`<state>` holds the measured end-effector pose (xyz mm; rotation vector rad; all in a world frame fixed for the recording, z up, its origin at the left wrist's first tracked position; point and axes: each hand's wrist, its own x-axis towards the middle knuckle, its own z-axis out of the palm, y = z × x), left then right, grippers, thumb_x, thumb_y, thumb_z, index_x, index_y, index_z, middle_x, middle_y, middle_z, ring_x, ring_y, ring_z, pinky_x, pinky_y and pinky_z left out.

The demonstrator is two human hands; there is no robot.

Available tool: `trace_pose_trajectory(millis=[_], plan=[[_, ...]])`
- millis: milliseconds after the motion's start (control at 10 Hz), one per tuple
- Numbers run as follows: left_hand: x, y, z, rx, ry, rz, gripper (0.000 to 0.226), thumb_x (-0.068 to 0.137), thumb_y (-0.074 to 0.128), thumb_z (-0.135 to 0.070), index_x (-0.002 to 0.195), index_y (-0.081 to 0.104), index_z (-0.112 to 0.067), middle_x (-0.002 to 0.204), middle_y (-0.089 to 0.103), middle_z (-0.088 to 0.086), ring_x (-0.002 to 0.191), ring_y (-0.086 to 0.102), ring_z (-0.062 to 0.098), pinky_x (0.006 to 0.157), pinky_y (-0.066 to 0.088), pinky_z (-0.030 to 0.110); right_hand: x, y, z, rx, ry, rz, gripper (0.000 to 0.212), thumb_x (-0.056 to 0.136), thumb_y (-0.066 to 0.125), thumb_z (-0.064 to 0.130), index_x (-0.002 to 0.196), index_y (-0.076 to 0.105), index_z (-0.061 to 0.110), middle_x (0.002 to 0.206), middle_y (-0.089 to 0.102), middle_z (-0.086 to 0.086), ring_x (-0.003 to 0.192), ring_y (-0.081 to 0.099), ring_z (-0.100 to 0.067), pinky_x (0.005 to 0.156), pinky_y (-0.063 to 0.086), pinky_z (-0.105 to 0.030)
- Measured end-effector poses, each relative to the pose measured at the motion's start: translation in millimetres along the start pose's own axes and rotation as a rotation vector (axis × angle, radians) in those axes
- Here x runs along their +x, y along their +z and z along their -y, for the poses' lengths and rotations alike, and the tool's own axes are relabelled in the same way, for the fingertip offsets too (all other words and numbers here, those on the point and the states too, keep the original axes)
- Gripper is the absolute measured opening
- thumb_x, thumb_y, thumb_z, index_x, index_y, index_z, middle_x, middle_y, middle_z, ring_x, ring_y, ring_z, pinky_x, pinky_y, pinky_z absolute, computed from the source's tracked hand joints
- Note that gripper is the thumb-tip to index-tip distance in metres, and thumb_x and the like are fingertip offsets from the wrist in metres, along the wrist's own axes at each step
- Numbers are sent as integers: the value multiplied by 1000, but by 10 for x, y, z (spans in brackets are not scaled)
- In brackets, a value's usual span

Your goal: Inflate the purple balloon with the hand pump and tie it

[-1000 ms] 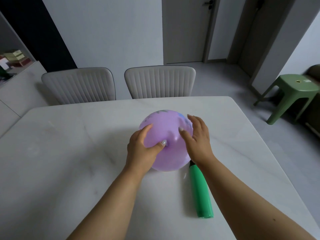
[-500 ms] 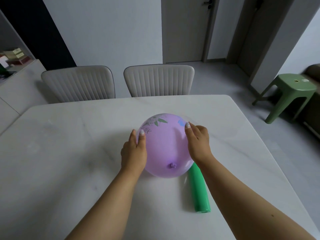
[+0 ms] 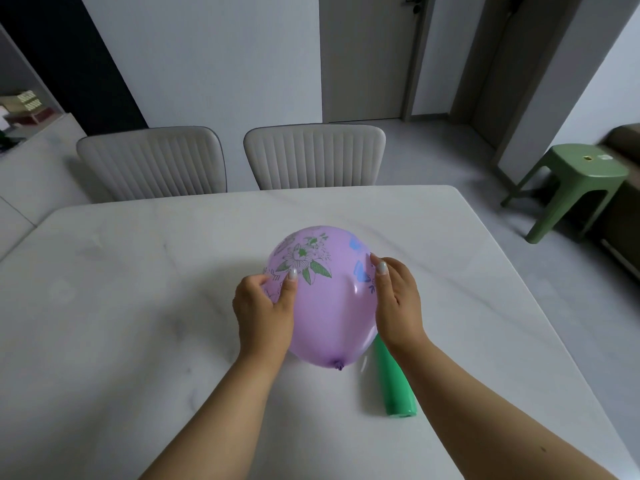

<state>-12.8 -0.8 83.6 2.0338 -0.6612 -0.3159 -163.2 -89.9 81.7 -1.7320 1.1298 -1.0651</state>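
An inflated purple balloon (image 3: 329, 303) with printed green flowers and blue butterflies is held just above the white table (image 3: 121, 306). Its small knotted neck points toward me at the bottom. My left hand (image 3: 265, 311) cups its left side, thumb pressed on the flower print. On its right side lies my right hand (image 3: 396, 303), fingers flat against it. The green hand pump (image 3: 394, 384) lies on the table under my right wrist, its far end hidden behind the balloon.
Two pale ribbed chairs (image 3: 315, 157) stand at the table's far edge. A green plastic stool (image 3: 581, 181) is on the floor to the right, beside a dark sofa. A closed door is at the back.
The balloon has turned so its knot went from facing up to pointing at me, and the flower print now faces up. Both hands shifted from the neck to the balloon's sides.
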Motion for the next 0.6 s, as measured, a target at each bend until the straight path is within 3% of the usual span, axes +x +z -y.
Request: trace_pose_trajectory(millis=[100,200,300,400,500,600], plan=[[10,3,38,-31,51,23,63,86,61,-45,136,45,-11,131,51,7,123,47,25,100,44,37,1,-17,-42,5,7,-33,49,97,27,37,112,67,13,96,53,18,102,52,-15,93,39,-28],[0,0,89,-12,100,76,68,80,47,-56,141,45,-25,135,50,2,128,44,22,106,40,42,2,-30,-47,16,14,-44,49,97,27,38,112,67,13,98,56,12,104,54,-17,93,41,-31],[-30,-2,113,-19,112,99,72,77,40,-58,141,47,-25,132,52,0,127,44,21,108,37,40,-13,-50,-23,-9,-17,-44,53,97,26,41,111,67,12,96,57,9,102,53,-17,91,40,-29],[-36,3,128,-3,119,110,78,74,37,-63,142,45,-26,131,52,-1,128,43,23,109,37,40,45,-103,8,21,21,-58,43,100,31,31,114,66,11,96,53,15,102,50,-13,90,35,-25],[-24,14,126,25,156,104,80,74,38,-65,144,42,-26,128,53,0,126,45,25,108,37,42,99,-147,42,31,43,-82,41,100,33,33,118,64,13,105,55,7,108,52,-14,93,34,-24],[-31,29,124,23,171,110,77,76,40,-66,144,41,-29,126,53,-2,125,46,25,107,38,43,276,-262,143,91,53,-162,49,92,34,49,112,67,18,107,60,2,109,55,-18,94,39,-29]])
